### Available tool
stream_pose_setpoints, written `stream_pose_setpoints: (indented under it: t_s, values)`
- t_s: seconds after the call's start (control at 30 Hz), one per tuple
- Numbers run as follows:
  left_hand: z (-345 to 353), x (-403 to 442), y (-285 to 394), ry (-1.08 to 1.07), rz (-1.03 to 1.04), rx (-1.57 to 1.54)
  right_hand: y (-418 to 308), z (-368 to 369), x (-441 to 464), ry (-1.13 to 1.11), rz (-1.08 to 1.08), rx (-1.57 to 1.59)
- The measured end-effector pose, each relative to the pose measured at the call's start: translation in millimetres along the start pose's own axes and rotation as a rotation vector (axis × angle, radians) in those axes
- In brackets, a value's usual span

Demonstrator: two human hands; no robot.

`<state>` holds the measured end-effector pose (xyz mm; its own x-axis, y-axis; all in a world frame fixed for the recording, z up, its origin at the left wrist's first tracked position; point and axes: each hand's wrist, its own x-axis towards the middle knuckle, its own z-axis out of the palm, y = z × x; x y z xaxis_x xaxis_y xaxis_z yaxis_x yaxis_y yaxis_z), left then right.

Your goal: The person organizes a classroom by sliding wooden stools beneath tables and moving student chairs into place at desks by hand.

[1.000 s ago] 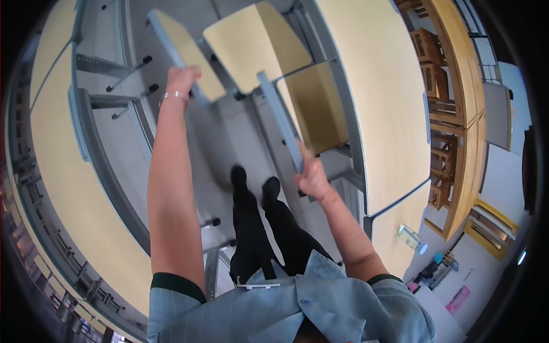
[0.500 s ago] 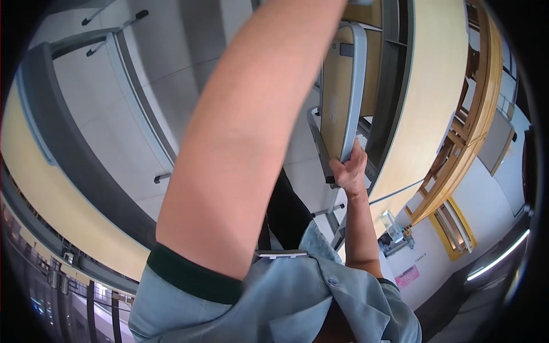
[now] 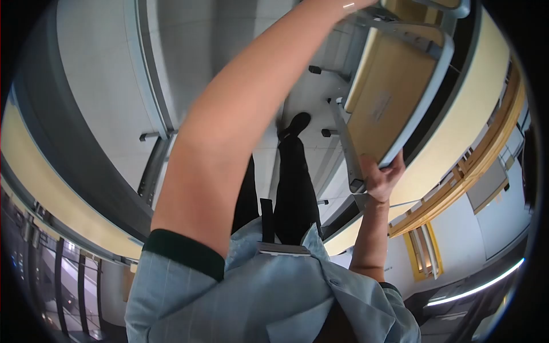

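Note:
A chair (image 3: 380, 106) with a pale wooden panel, grey rim and metal legs stands tilted at the right, beside a long desk. My right hand (image 3: 383, 178) grips the lower corner of its rim, the thumb on the panel's face and the other fingers round the edge. My left arm reaches across the view to the upper right. Only part of my left hand (image 3: 357, 4) shows at the top edge, near the chair's metal frame; its fingers are hidden, so its hold cannot be made out.
The wooden desk top (image 3: 483, 97) runs along the right, with part of another grey-rimmed panel (image 3: 437, 7) at the top. Another desk (image 3: 54, 200) curves along the left. Between them lies a grey tiled floor (image 3: 240, 40), with my shoe (image 3: 295, 124) on it.
The chair has turned and shows more of its wooden face. It and my right hand now appear farther right in the view, which has also shifted. My legs and shoe show more.

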<state>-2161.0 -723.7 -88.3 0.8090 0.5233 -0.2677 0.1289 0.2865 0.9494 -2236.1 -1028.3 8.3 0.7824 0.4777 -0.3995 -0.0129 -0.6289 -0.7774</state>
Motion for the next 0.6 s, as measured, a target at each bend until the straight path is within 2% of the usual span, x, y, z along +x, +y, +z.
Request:
stream_pose_setpoints:
  t_s: [0.07,0.1,0.13,0.17,0.2,0.23,0.27,0.37,0.4,0.43,0.5,0.57,0.6]
  values:
    - [-34.1,-70.0,-50.5,0.238,-0.224,-0.021,10.5,-1.0,1.2,0.027,0.028,0.180]
    - [-45.5,-89.7,-127.2,0.483,-0.351,-0.043,30.8,-15.1,0.3,-0.041,0.020,0.191]
    - [-68.5,-128.4,-159.8,0.513,-0.453,0.197,54.6,-27.5,-0.4,0.053,0.092,0.086]
    - [-74.7,-176.9,-186.8,0.552,-0.465,0.383,81.1,-35.1,-3.1,0.141,0.154,-0.020]
    - [-69.8,-226.1,-220.7,0.652,-0.409,0.460,111.1,-38.1,-9.9,0.175,0.064,0.368]
    - [-64.1,-272.1,-235.8,0.638,-0.462,0.450,152.1,-47.5,-18.5,0.136,-0.195,-0.070]
    - [-53.0,-314.7,-245.6,0.617,-0.510,0.443,192.2,-56.2,-26.9,0.211,-0.460,-0.494]
    - [-1.7,-398.6,-263.2,0.566,-0.586,0.422,269.0,-14.5,-19.3,0.419,0.008,0.191]
    - [15.4,-413.8,-260.5,0.481,-0.633,0.362,283.2,-2.3,-18.6,0.478,0.177,0.411]
    - [28.5,-421.8,-253.5,0.394,-0.678,0.302,286.5,13.4,-18.1,0.372,0.252,0.204]
    - [46.0,-432.8,-250.7,0.172,-0.601,0.209,351.5,39.1,-6.3,0.363,0.353,0.125]
    - [57.8,-446.5,-262.2,0.080,-0.519,0.175,435.3,55.6,18.4,0.319,0.402,0.082]
    - [52.2,-451.3,-259.7,-0.062,-0.485,0.313,469.6,62.0,32.6,0.305,0.405,0.025]
